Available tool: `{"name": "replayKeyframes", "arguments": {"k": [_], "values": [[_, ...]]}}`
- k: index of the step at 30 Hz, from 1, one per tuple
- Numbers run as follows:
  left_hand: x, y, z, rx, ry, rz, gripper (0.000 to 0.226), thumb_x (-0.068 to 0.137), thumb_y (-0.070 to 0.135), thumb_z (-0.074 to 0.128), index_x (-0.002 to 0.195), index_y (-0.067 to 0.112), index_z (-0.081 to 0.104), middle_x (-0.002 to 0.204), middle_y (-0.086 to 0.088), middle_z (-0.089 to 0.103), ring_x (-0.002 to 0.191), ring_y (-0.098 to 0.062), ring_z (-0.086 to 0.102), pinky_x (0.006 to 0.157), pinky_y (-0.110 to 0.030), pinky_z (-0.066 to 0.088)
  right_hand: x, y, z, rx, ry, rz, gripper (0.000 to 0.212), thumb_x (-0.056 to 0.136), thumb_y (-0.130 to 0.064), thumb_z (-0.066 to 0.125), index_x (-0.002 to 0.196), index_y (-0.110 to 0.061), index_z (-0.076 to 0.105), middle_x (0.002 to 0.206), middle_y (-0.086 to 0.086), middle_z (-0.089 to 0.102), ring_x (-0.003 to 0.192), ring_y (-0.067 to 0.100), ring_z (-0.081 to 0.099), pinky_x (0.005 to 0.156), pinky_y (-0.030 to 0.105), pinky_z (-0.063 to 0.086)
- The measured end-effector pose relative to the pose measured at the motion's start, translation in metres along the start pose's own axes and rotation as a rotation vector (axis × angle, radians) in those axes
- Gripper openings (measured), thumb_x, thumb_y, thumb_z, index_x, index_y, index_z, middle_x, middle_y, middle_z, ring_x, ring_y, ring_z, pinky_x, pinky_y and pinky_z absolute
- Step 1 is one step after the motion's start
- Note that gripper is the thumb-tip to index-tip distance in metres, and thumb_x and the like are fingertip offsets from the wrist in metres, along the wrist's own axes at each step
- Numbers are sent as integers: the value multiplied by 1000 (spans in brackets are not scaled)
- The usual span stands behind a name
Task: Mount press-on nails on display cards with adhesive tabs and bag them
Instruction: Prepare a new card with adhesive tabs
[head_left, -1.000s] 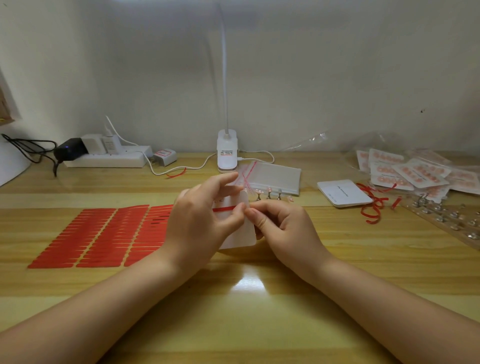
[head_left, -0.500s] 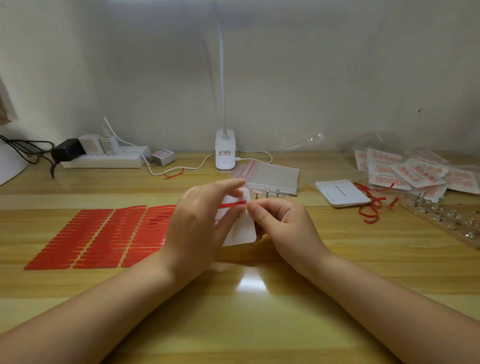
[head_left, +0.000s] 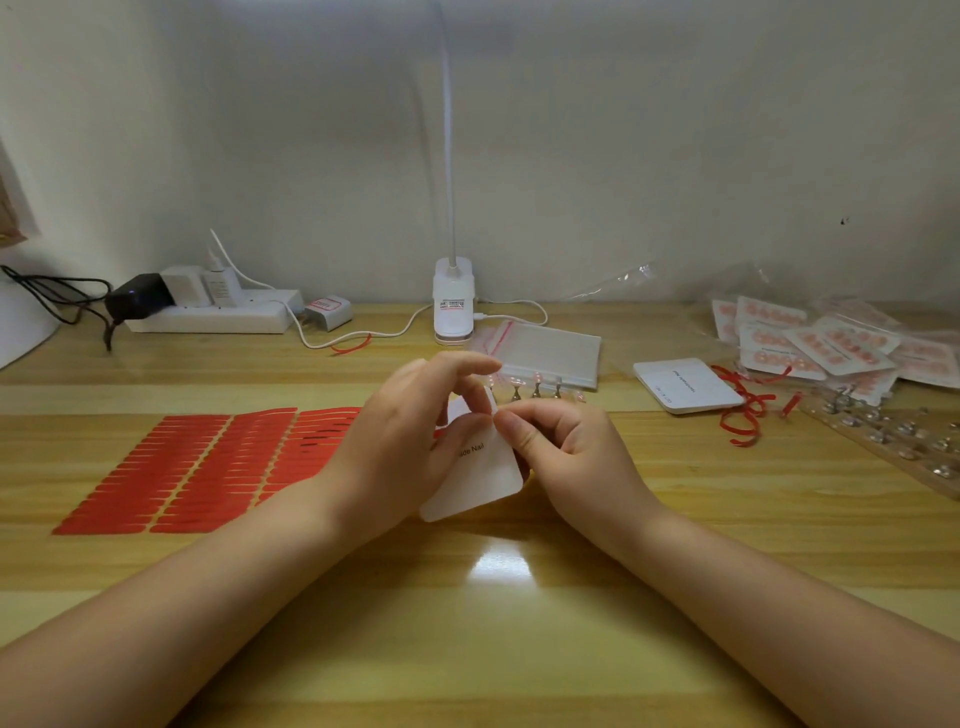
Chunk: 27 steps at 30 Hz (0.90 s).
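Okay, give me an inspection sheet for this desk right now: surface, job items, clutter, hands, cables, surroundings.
Surface: wooden desk, glossy, with lamp glare near the front.
Job's things: white display card held above the desk; red adhesive tab sheets flat at left; zip bags behind the hands; blank card stack; bagged finished cards piled far right; nail stand strip at right.
Clutter: peeled red backing strips beside the card stack.
Hands: left hand holds the card; right hand in a pinch grip at its upper edge.
Cables: power strip with plugged adapters; white lamp cable.
Surroundings: clip lamp; plain white wall.
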<state>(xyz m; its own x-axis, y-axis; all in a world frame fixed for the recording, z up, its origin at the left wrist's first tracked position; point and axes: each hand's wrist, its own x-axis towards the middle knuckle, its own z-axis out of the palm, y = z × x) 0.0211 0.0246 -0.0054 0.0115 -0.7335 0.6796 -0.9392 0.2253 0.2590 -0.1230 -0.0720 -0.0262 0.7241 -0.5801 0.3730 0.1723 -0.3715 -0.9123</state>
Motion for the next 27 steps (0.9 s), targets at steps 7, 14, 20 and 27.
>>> {"name": "replayKeyframes", "arguments": {"k": [7,14,20,27], "values": [[-3,-6,6,-9,-30,47,29,92,15,53,121,13,52,96,10,51,88,19,44,78,-4,34,1,2,-1,-12,-2,22,20,97,-12,55,91,-16,74,71,-6,70,61,2,60,56,15,45],[-5,-10,8,-8,50,97,32,91,20,54,122,19,46,96,4,58,80,10,44,75,-9,37,3,5,-1,29,26,85,19,97,-15,56,90,-16,74,79,9,72,70,17,65,65,33,52],[-8,-13,12,141,210,206,33,87,10,71,118,3,66,100,-8,73,86,-25,68,75,-42,55,5,7,-2,96,54,107,20,97,-15,55,93,-7,74,71,9,70,63,15,61,60,30,51],[-9,-12,16,223,286,244,33,84,10,74,116,5,68,95,-2,75,83,-18,70,72,-38,52,5,7,-3,128,62,127,22,97,-15,55,95,-3,73,77,16,71,68,22,63,64,39,52]]}}
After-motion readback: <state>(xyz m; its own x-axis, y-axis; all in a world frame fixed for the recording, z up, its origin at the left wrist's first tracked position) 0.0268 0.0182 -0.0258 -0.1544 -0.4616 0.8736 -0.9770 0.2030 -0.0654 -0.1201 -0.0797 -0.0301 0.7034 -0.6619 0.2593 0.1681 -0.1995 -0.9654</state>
